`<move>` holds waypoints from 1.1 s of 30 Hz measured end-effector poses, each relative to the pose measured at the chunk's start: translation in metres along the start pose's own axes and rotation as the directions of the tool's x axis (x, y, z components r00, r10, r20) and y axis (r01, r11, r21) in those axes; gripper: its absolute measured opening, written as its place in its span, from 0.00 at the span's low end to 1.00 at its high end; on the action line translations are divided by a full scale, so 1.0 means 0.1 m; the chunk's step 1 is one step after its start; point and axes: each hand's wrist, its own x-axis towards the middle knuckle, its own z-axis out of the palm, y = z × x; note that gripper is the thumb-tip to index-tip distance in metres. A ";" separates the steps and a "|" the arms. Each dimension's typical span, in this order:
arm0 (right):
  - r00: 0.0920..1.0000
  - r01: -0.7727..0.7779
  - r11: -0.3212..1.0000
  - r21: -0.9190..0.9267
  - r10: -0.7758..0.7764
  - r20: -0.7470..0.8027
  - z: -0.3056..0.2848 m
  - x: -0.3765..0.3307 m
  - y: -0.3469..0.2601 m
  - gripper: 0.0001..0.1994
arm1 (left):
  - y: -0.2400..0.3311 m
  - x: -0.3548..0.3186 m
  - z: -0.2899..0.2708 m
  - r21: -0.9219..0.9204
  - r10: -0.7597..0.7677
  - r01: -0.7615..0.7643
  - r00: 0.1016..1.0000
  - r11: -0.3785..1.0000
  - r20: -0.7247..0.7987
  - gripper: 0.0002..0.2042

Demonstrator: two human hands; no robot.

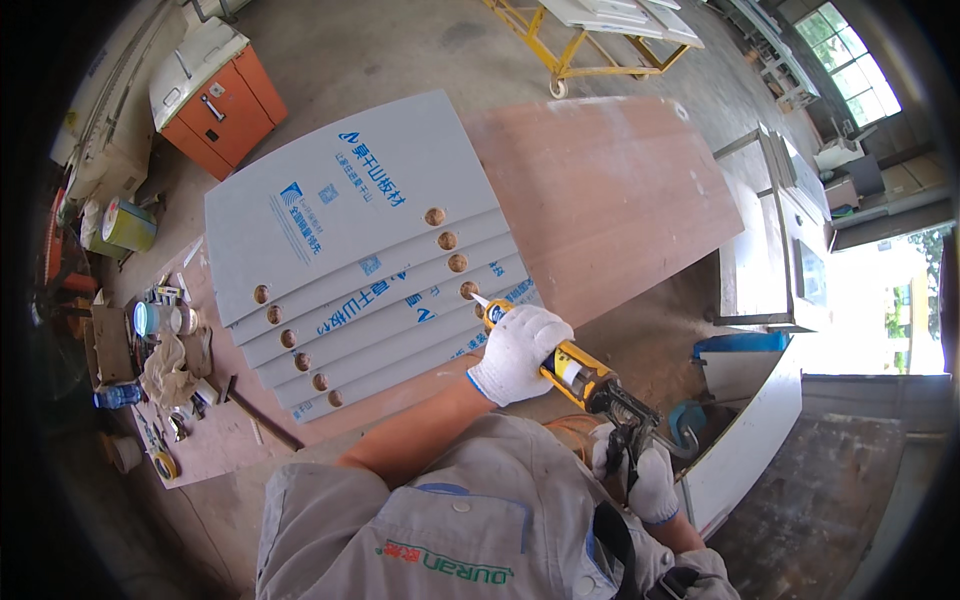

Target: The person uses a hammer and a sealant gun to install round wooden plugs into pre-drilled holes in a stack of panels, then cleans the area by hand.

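My left hand (517, 352), in a white work glove, wraps around the barrel of a yellow caulking gun (575, 372). My right hand (648, 482), also gloved, grips the gun's black trigger handle near my waist. The gun's white nozzle tip (479, 300) touches the edge of a stack of grey panels (340, 215) with blue print, fanned out stepwise. Each panel has a round hole near both ends. The nozzle sits just below the hole of the fourth panel (468, 290). The stack lies on a large reddish-brown board (610, 190).
Loose tools, tape rolls, a rag and tins (165, 350) crowd the board's left end. An orange cabinet (215, 95) stands at the back left, a yellow trolley (590, 45) with white panels at the back. A white cabinet part (745, 440) leans at my right.
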 end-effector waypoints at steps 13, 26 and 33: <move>0.996 -0.009 0.964 -0.264 -0.014 -0.087 0.30 0.32 -0.23 0.03 | -0.19 0.19 -0.14 0.136 0.058 -0.051 0.997 0.989 -0.049 0.27; 0.995 -0.039 0.952 -0.305 0.008 -0.101 0.22 0.31 -0.28 0.09 | -0.16 0.22 -0.18 0.096 0.004 0.009 0.991 0.995 -0.131 0.25; 0.995 -0.023 0.997 -0.067 0.016 -0.101 0.30 0.40 -0.29 0.30 | -0.24 0.26 -0.12 0.087 0.004 0.005 0.995 0.996 -0.102 0.25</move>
